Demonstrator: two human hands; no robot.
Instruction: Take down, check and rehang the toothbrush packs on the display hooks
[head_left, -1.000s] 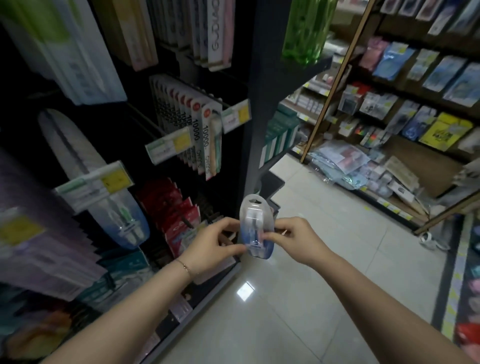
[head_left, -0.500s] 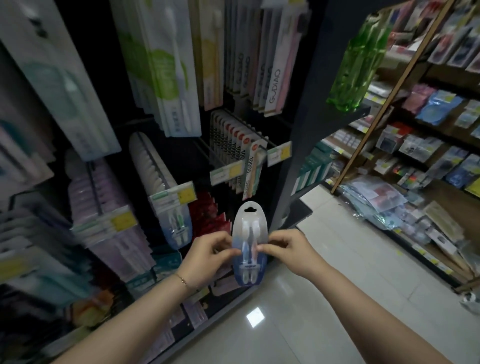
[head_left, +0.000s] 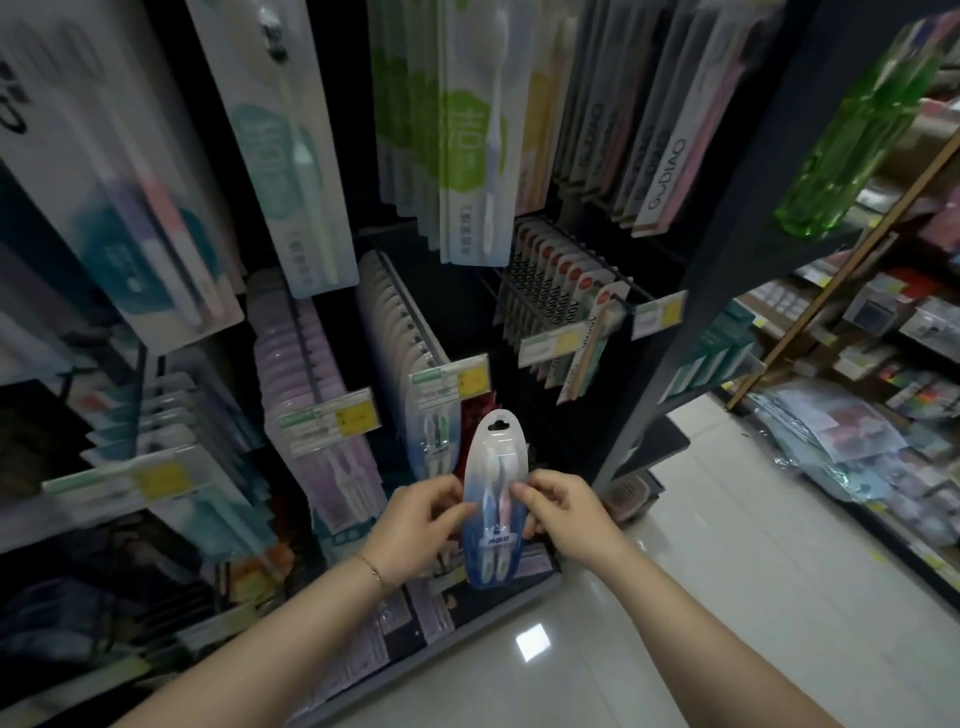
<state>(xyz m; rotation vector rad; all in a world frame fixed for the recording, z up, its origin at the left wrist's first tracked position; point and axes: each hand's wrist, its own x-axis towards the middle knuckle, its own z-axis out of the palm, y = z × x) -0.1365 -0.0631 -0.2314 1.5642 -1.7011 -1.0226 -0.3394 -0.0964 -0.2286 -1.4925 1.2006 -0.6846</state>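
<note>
1. I see my left hand (head_left: 418, 525) pinching the left edge of the toothbrush pack (head_left: 496, 467), thumb and fingers curled onto it.
2. My right hand (head_left: 566, 514) pinches the right edge the same way.
3. The pack stands upright between both hands, hang hole on top, in front of the display and off any hook.
4. Just behind it, a row of matching packs (head_left: 402, 343) hangs on a hook, with a price tag (head_left: 451, 382) at the front.

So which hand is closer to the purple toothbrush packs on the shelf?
The left. The left hand grips the held pack just beside the purple packs; the right hand grips the pack's far side, farther away.
</note>
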